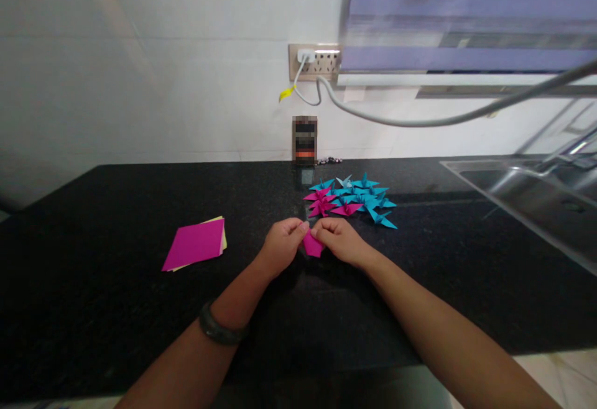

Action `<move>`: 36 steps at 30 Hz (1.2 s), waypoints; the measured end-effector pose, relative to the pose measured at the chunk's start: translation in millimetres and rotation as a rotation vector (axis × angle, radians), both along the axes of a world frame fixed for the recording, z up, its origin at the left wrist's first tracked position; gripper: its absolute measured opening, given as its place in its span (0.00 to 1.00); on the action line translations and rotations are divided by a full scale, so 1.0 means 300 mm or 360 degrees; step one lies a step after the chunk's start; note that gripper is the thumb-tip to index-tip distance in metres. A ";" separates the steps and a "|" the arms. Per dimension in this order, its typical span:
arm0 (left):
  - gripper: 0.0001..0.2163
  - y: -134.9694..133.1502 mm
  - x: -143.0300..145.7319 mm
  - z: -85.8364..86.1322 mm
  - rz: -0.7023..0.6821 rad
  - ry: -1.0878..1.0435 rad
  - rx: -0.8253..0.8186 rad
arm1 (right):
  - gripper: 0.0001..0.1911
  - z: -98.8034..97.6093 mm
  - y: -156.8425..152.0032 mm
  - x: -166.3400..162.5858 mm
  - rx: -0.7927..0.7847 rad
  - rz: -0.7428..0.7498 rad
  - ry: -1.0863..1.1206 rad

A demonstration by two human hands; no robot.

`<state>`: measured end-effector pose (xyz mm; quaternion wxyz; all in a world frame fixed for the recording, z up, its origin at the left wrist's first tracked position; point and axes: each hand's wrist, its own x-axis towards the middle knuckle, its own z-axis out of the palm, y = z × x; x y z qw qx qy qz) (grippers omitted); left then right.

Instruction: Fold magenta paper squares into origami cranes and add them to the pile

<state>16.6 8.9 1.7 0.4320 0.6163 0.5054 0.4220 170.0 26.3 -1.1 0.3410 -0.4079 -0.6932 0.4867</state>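
Between my two hands is a small folded piece of pink paper (pixel 313 246), held just above or on the dark counter. My left hand (pixel 283 242) pinches its left side with thumb and fingers, and my right hand (pixel 340 239) pinches its right side. Both thumbs lie near its upper edge, so part of the paper is hidden. Just beyond my right hand sits a cluster of folded paper cranes: several blue ones (pixel 368 194) and a few magenta ones (pixel 346 209). Left of my hands lies a stack of square paper (pixel 196 244), magenta on top, with yellowish edges showing below.
The black speckled countertop (pixel 116 309) runs to a white tiled wall. A phone-like object (pixel 305 142), blurred out, leans there beside a beaded strand (pixel 330 161). A metal sink (pixel 550 191) is at the right. A grey cable (pixel 401 122) hangs from a wall socket (pixel 321 62).
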 end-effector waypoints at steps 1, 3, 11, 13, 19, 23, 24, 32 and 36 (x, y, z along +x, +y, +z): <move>0.14 -0.001 -0.001 0.001 -0.0007 0.0012 0.0011 | 0.12 0.001 -0.002 -0.002 -0.0012 0.0000 0.0004; 0.14 -0.003 0.000 0.001 -0.0019 0.0039 0.0026 | 0.13 0.003 -0.005 -0.006 0.0033 0.0000 -0.0017; 0.13 -0.011 0.004 -0.015 0.0219 -0.0022 0.0092 | 0.10 0.010 -0.011 -0.003 0.0105 0.0020 0.0027; 0.14 -0.004 -0.002 -0.018 0.0305 -0.0078 0.0091 | 0.09 0.006 -0.007 -0.004 0.0033 0.0041 0.0064; 0.14 0.005 -0.010 -0.012 0.0305 -0.0094 0.0126 | 0.10 -0.001 -0.001 -0.010 -0.0081 -0.0068 0.0125; 0.13 -0.007 -0.003 -0.001 0.0255 0.0000 0.0168 | 0.14 -0.001 -0.004 -0.010 -0.0056 -0.0062 0.0104; 0.13 -0.009 -0.002 0.001 0.0239 0.0030 0.0178 | 0.14 -0.002 -0.005 -0.009 -0.0022 -0.0044 0.0079; 0.15 -0.004 -0.002 -0.008 0.0158 -0.0012 0.0146 | 0.12 -0.003 -0.004 -0.002 0.0160 -0.0083 0.0021; 0.16 0.001 0.000 -0.013 0.0067 -0.0163 0.0024 | 0.13 0.000 -0.003 -0.005 0.0131 -0.0144 0.0029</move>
